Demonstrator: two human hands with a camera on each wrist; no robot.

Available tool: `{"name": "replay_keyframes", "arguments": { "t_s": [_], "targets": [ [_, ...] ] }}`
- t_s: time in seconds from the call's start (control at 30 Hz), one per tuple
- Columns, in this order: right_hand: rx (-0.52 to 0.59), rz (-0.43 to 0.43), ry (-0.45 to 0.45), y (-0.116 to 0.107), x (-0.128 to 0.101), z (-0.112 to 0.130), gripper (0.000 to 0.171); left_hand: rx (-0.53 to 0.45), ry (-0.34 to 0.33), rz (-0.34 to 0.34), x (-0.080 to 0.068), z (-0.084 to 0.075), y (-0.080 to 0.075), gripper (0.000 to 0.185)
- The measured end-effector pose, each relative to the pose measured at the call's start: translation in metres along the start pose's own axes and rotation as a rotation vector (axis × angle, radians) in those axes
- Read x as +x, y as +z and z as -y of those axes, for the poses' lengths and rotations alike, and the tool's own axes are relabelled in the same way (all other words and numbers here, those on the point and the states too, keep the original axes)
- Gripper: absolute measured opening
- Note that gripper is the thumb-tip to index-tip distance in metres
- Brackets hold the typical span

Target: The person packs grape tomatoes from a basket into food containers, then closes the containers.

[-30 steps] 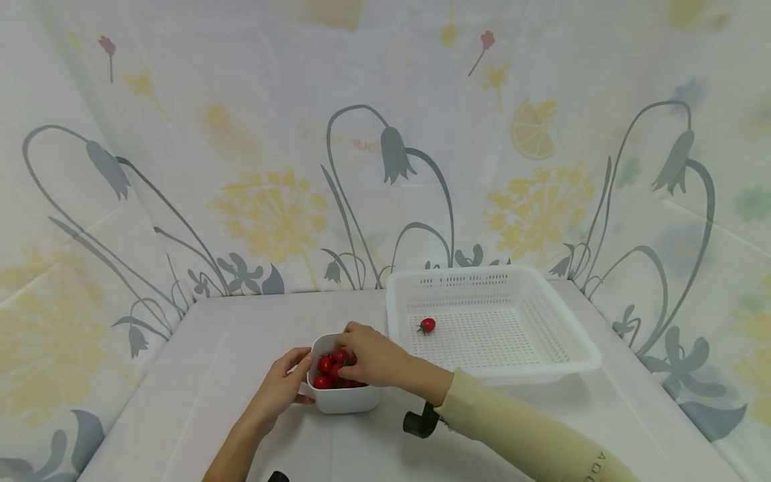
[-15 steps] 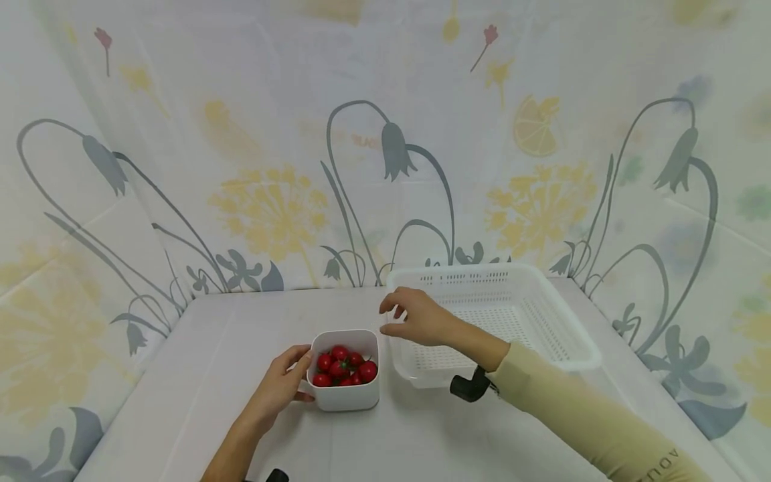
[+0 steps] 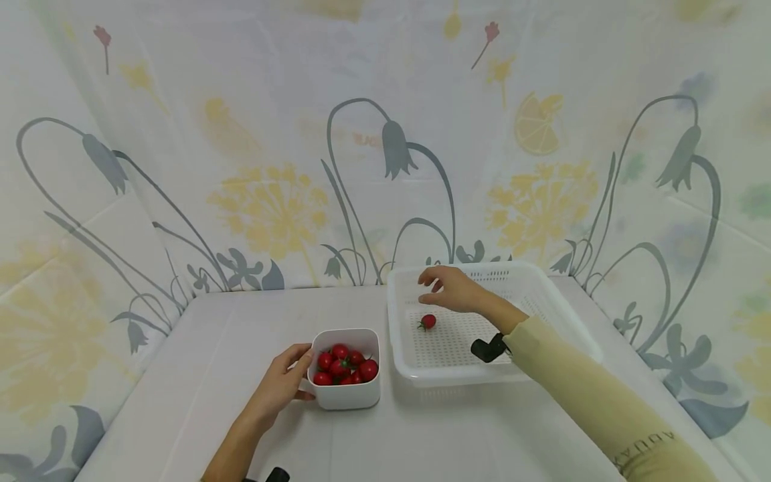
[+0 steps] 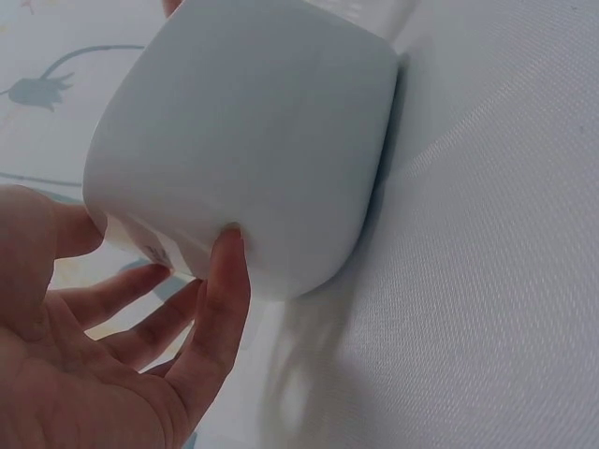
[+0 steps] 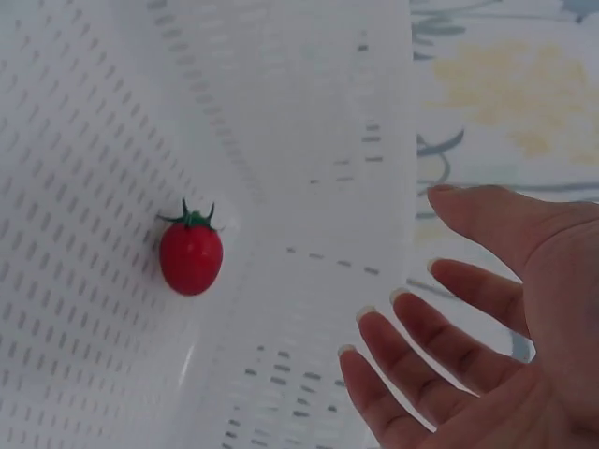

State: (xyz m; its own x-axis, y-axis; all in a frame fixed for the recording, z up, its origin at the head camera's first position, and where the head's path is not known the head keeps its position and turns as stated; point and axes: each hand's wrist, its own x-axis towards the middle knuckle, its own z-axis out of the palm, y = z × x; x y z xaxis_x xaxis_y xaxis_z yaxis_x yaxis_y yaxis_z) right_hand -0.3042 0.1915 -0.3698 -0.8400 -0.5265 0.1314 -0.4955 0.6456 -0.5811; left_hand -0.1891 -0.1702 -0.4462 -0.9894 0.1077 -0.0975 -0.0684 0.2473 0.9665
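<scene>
A white square container (image 3: 347,396) of small red tomatoes (image 3: 340,367) stands on the table. My left hand (image 3: 284,375) holds its left side, thumb and fingertips against the smooth outer wall (image 4: 253,140) in the left wrist view. Over the left part of the white perforated basket (image 3: 500,375) hovers my right hand (image 3: 452,289), fingers loosely bent and thumb apart, with nothing between them. One cherry tomato (image 5: 191,256) with a green calyx lies on the basket's floor, just below that hand in the head view.
A white cloth (image 3: 253,321) covers the table, and a flower-printed curtain (image 3: 385,120) hangs behind and at both sides. The basket's raised rim (image 3: 578,335) stands to the right of the container.
My right hand leaves the container and moves right and away, over the basket. The tomatoes in the container are uncovered. My left hand stays where it was.
</scene>
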Motion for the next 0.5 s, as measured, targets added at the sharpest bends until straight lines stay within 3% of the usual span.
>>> {"name": "replay_keyframes", "arguments": {
  "t_s": [0.5],
  "targets": [
    [0.109, 0.139, 0.211, -0.004, 0.007, -0.052, 0.050, 0.007, -0.001, 0.002, 0.000, 0.000, -0.001, 0.039]
  ]
}}
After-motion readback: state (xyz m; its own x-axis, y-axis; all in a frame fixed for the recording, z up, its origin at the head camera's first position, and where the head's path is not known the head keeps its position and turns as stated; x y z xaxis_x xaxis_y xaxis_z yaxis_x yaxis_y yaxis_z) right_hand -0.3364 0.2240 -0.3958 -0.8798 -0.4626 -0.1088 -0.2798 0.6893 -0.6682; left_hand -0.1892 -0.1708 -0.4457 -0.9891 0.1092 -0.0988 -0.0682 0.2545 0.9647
